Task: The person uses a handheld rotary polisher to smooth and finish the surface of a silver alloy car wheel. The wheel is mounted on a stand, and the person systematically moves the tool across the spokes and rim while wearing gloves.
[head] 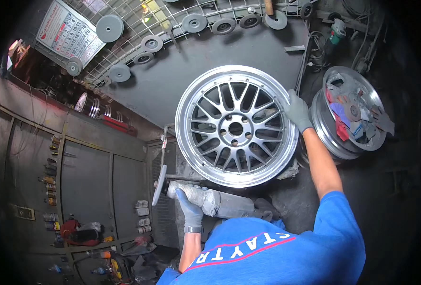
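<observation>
A multi-spoke alloy wheel [216,106] with a shiny polished lip stands tilted in front of me, its face towards the camera. My right hand [297,111], in a grey glove, grips the right side of its rim. Below the wheel, my left hand [191,210], gloved too, is closed around the taped front of a long, dusty power grinder [233,205]. The grinder's thin round disc [159,186] points left, seen nearly edge-on and apart from the wheel. The tool's rear end lies close to my blue shirt, and what supports the wheel is mostly hidden.
To the right, another wheel [321,117] lies with rags, a worn disc [352,110] and a loose glove [383,120] on it. Several abrasive discs [194,23] hang along a wire mesh [139,44]. A green angle grinder [337,32] hangs at upper right; shelves [62,160] line the left.
</observation>
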A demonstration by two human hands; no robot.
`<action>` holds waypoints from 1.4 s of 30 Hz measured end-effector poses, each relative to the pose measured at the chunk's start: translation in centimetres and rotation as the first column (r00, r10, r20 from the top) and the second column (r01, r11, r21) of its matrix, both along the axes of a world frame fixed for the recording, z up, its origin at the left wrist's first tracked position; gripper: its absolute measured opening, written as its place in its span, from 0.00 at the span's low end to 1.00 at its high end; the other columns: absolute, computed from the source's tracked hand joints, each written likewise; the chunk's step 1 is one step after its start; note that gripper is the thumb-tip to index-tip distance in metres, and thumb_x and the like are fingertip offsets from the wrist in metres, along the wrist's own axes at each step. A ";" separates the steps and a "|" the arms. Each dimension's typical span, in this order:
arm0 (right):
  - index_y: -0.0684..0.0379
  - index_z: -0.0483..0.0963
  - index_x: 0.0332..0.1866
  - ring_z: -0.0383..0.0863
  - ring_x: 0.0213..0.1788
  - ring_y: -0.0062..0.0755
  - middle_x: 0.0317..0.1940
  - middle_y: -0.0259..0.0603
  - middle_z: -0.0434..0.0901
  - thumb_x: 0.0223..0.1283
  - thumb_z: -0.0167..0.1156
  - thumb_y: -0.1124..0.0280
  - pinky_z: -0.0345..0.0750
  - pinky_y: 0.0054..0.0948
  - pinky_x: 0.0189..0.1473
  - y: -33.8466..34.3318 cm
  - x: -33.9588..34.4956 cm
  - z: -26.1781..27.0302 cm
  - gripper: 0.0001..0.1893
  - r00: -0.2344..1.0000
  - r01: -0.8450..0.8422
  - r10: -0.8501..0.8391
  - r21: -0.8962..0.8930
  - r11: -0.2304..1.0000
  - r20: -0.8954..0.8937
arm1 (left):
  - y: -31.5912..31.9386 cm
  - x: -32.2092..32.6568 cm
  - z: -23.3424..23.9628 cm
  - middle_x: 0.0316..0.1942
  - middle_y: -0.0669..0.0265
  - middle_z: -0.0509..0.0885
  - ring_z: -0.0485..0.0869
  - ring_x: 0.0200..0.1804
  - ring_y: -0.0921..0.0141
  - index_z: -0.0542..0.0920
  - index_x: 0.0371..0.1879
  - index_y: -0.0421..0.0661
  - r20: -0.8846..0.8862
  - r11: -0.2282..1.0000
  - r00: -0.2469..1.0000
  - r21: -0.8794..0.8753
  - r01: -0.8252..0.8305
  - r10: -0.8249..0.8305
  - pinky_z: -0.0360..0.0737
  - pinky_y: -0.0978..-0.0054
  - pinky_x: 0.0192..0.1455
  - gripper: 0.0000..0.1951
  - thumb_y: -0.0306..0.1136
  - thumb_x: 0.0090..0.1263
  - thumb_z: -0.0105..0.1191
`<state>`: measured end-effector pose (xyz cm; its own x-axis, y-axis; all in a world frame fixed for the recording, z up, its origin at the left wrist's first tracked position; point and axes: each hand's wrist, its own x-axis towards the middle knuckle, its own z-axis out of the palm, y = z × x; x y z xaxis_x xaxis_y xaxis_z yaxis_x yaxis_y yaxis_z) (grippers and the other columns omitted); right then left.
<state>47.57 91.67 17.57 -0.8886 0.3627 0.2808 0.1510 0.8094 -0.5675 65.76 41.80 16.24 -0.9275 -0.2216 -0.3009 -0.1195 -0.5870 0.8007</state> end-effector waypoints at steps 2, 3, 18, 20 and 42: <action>0.61 0.74 0.52 0.88 0.50 0.76 0.42 0.66 0.88 0.77 0.63 0.42 0.80 0.66 0.52 0.1 -0.2 -1.5 0.27 0.998 0.035 -0.036 -0.020 0.999 -0.055 | -0.5 0.3 0.4 0.41 0.59 0.85 0.87 0.44 0.57 0.79 0.52 0.48 0.022 1.000 1.000 -0.021 0.017 -0.017 0.89 0.53 0.56 0.34 0.73 0.82 0.52; 0.61 0.74 0.52 0.88 0.49 0.76 0.40 0.66 0.88 0.77 0.63 0.42 0.80 0.66 0.52 -0.2 0.1 -2.0 0.27 0.995 0.056 -0.059 -0.032 0.998 -0.080 | -0.7 0.4 0.8 0.40 0.59 0.85 0.87 0.44 0.56 0.79 0.50 0.48 0.034 0.999 0.999 -0.033 0.030 -0.029 0.88 0.52 0.56 0.34 0.74 0.82 0.51; 0.71 0.77 0.54 0.87 0.50 0.72 0.44 0.71 0.87 0.82 0.64 0.51 0.79 0.57 0.55 -15.6 16.1 -14.8 0.26 0.809 0.458 -0.583 -0.545 0.703 -0.072 | -2.3 -4.1 0.8 0.46 0.64 0.85 0.88 0.49 0.66 0.80 0.57 0.49 0.044 0.948 0.969 -0.202 0.246 -0.242 0.88 0.62 0.60 0.32 0.70 0.88 0.45; 0.70 0.77 0.53 0.89 0.48 0.67 0.42 0.67 0.88 0.83 0.64 0.53 0.81 0.55 0.54 -16.9 19.0 -15.1 0.24 0.861 0.437 -0.508 -0.535 0.723 0.017 | -2.4 -5.7 -0.9 0.52 0.61 0.87 0.88 0.55 0.67 0.81 0.60 0.44 -0.001 0.925 0.951 -0.233 0.301 -0.310 0.86 0.64 0.65 0.33 0.67 0.90 0.42; 0.69 0.67 0.83 0.74 0.77 0.37 0.74 0.50 0.78 0.87 0.59 0.46 0.70 0.37 0.80 -24.0 22.3 -3.6 0.38 0.998 -0.064 0.017 -0.844 0.532 -0.066 | 16.9 -23.2 7.5 0.52 0.63 0.87 0.89 0.48 0.71 0.80 0.67 0.44 -0.201 0.681 0.656 -0.100 0.725 -0.727 0.90 0.68 0.54 0.26 0.51 0.83 0.67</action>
